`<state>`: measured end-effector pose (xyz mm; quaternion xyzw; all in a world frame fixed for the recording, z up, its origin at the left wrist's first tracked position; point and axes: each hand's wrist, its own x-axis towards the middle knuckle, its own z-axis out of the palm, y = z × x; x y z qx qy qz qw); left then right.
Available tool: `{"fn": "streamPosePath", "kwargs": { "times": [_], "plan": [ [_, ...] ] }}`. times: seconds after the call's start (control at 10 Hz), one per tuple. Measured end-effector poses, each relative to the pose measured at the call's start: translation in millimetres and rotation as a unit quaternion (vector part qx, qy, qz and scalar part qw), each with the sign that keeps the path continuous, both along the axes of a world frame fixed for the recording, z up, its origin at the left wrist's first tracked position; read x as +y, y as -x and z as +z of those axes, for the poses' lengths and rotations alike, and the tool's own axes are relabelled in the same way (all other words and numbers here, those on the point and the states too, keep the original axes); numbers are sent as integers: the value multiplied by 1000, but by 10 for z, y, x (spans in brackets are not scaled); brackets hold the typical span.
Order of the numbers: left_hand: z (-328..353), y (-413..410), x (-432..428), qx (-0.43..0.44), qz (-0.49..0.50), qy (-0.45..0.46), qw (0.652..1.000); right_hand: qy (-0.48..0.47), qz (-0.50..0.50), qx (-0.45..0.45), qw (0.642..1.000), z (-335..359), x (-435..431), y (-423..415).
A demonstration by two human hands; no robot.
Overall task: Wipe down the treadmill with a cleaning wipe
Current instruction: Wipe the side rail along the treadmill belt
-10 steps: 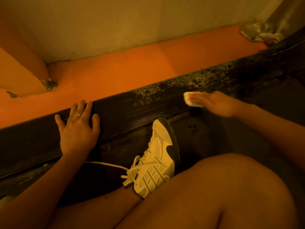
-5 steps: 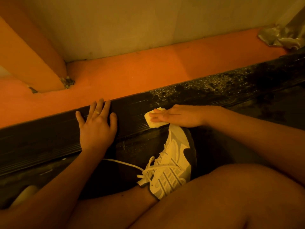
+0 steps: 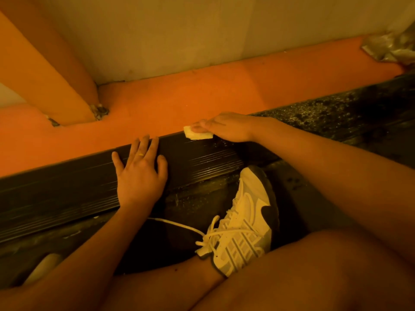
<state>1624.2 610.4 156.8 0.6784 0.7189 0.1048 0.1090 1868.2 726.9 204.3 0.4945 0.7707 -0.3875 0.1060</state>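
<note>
Everything is glowing under a warm amber cast. The treadmill's side rail (image 3: pixel 67 194) is showing black with fine lengthwise ridges, turning speckled with pale flecks at its far right end. Beyond the rail, the floor (image 3: pixel 179 104) is showing bright orange, and the wall (image 3: pixel 202 30) above it a dull beige. On the rail's far edge, the wipe (image 3: pixel 197 134) is looking pale yellow. On the near side of the rail, the shoe (image 3: pixel 244 223) is showing white with grey stripes, a black toe and white laces.

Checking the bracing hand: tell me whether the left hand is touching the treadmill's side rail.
Touching. The head view shows the left hand lying flat, palm down, on the ribbed black side rail, fingers spread, no gap visible beneath.
</note>
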Motion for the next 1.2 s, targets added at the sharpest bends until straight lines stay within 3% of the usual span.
{"fn": "streamPosePath", "kwargs": {
  "times": [0.2,0.5,0.7,1.0,1.2],
  "plan": [
    [-9,-6,-9,1,-1,-2,1000,-33,-25,-67,997,164,89,-625],
    [-9,-7,-10,4,-1,-4,1000,-69,19,-44,996,-128,17,-449],
    [-6,-16,-11,10,-3,-1,1000,-102,-57,-105,988,79,-92,-1406],
    [0,-21,-16,9,-3,-6,1000,-117,-14,-64,991,-79,-85,-1030],
    [-3,-18,-14,10,-3,-5,1000,-122,-126,-134,975,75,-97,-1780]
  ]
}}
